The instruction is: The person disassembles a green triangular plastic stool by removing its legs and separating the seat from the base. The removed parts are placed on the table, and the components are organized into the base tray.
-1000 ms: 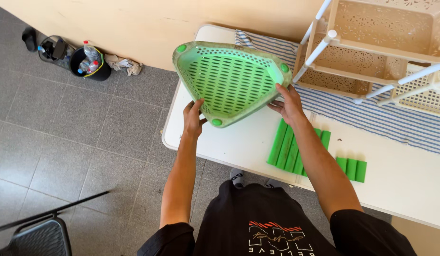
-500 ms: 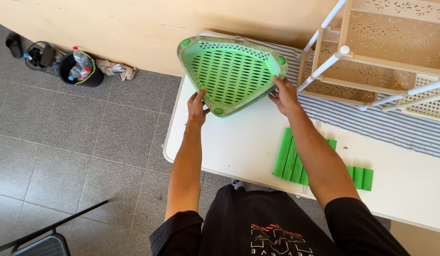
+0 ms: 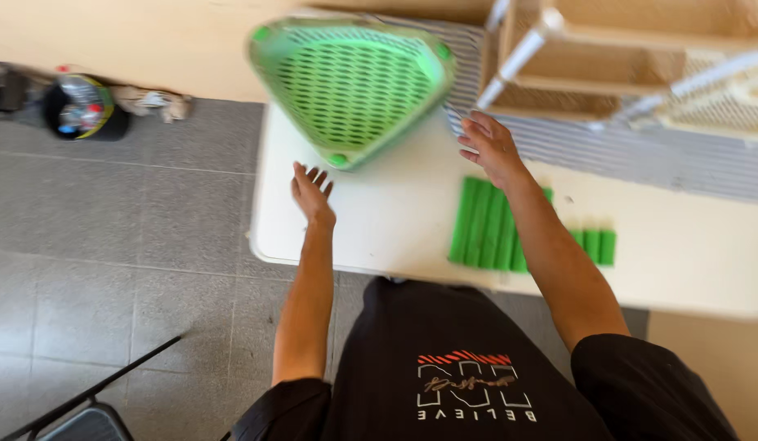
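Frame is motion-blurred. Green triangular basket [image 3: 350, 86], perforated, rounded corners with round knobs, sits on the far left part of the white bench [image 3: 395, 220], open side up, one corner pointing toward the person. Neither hand is on it.

Left hand [image 3: 312, 194] is open, fingers spread and pointing up toward the basket's near corner, just short of it, not touching; it hovers at the left part of the bench, holding nothing. Right hand [image 3: 491, 147] is open too, fingers loosely spread and aimed left toward the basket's right edge, close but apart from it, holding nothing.

Just under the right forearm lies a row of long green tubes [image 3: 483, 224] side by side on the bench, touching each other. A second row of shorter green tubes [image 3: 595, 245] lies to their right, near the bench's front edge. Cannot tell through the blur whether the two rows touch.

Behind the right hand a beige plastic rack [image 3: 608, 57] with white poles lies on its side on a blue-and-white striped cloth [image 3: 640, 155] that covers the back of the bench. The basket's far edge sits on or against the cloth's left end, cannot tell which.

On the grey tile floor [image 3: 134, 220] at far left, against the wall, a black bucket [image 3: 81, 110] with bottles in it. Black chair [image 3: 85, 412] at the bottom left corner. Person wears a black shirt
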